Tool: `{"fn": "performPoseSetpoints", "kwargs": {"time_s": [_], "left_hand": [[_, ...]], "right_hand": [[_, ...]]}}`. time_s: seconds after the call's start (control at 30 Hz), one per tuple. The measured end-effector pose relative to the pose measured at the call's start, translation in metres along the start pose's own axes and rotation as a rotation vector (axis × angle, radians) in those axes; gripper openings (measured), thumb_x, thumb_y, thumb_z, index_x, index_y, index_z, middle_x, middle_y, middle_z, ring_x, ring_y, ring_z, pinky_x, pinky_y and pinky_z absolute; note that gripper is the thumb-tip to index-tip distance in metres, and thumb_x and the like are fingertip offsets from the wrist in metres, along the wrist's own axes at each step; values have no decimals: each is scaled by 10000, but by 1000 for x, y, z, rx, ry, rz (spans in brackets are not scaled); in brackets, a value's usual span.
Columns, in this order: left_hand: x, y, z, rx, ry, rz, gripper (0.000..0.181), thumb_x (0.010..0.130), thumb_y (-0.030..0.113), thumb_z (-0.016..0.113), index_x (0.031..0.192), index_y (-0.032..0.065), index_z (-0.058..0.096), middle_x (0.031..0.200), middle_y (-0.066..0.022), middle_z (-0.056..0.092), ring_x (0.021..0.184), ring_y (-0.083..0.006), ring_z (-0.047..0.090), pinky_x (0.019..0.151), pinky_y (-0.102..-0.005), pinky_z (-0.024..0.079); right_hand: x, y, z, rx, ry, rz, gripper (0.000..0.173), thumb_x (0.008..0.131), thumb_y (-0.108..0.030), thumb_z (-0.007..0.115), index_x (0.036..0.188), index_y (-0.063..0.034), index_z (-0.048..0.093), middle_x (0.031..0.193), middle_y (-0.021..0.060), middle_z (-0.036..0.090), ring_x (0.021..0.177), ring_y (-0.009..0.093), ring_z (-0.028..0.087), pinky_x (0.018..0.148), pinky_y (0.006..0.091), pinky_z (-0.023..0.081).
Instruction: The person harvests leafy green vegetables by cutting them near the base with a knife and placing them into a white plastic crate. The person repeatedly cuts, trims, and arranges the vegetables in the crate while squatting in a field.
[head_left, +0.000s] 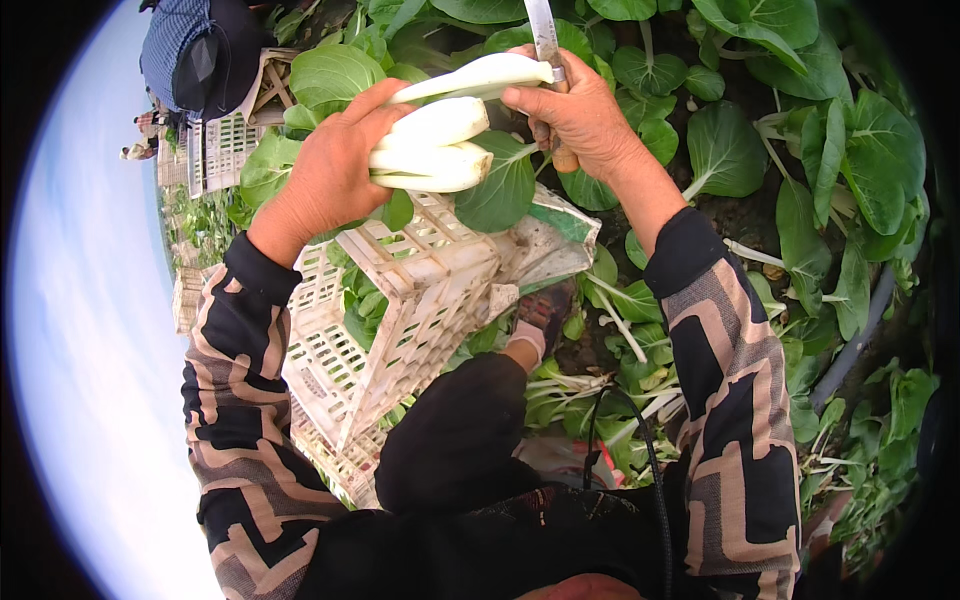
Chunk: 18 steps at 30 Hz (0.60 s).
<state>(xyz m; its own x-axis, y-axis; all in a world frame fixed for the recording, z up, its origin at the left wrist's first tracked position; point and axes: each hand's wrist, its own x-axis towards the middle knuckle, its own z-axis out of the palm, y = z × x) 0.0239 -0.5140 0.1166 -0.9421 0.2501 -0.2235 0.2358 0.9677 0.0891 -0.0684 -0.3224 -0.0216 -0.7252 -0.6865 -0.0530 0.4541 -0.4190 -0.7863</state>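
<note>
My left hand (334, 157) is closed around several bok choy heads (435, 150), whose white stem bases point to the right. Their leaves hang behind and below the fingers. My right hand (581, 112) holds a knife by its wooden handle (564, 154), and the metal blade (543, 31) points towards the top of the picture. A long white outer stalk (480, 77) spans between both hands; the right thumb lies near its right end. Whether that stalk is still joined to a head cannot be told.
White plastic crates (442, 277) with greens inside stand below my left hand. Leafy bok choy plants (724, 150) grow at the right, above cut leaves and stalks (622, 330) on the soil. A grey pipe (859, 337) runs there. Another person (199, 56) is at the upper left.
</note>
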Motion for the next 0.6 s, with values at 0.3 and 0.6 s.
{"fn": "performPoseSetpoints", "kwargs": {"time_s": [0.3,0.6], "left_hand": [[-22,36,-50,-845,110,-179,572,652,93,658,1195,5,498,1096,-103,588,984,-181,567,884,-298,436],[-41,75,-58,-1279,249,89,676,699,95,646,1320,12,390,1316,-107,465,1167,-199,480,1010,-333,346]], "right_hand": [[-23,-156,29,-393,85,-48,226,792,-200,674,923,-43,579,670,-19,563,470,45,453,415,187,341],[-83,-209,121,-635,63,-16,187,797,-206,653,877,-55,577,593,-26,515,422,42,431,374,193,323]]}}
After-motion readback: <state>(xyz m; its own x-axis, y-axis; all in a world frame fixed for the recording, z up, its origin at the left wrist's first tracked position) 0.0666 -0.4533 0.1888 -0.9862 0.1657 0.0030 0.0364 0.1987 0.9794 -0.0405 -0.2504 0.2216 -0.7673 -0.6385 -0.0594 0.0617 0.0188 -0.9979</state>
